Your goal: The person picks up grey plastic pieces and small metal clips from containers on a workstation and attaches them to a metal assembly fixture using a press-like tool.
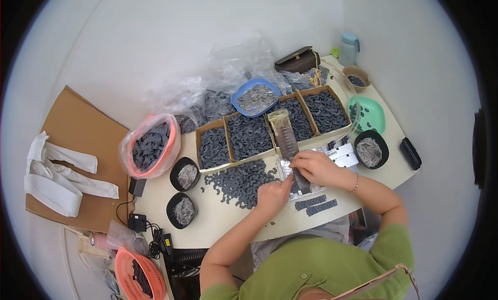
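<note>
Just right of the frame's centre, the right hand (316,168) was clenched over the near end of a long clear-wrapped strip (287,142), whose long axis ran from the fingers up and slightly left toward the cardboard trays of dark pieces (270,131). The left hand (274,192) sat directly below and to the left, its fingertips pinched against the strip's lower end beside the grey metal jig (311,168); what it pinched was too small to tell. A loose heap of dark pieces (241,180) lay just left of that hand, nearer it than the right.
</note>
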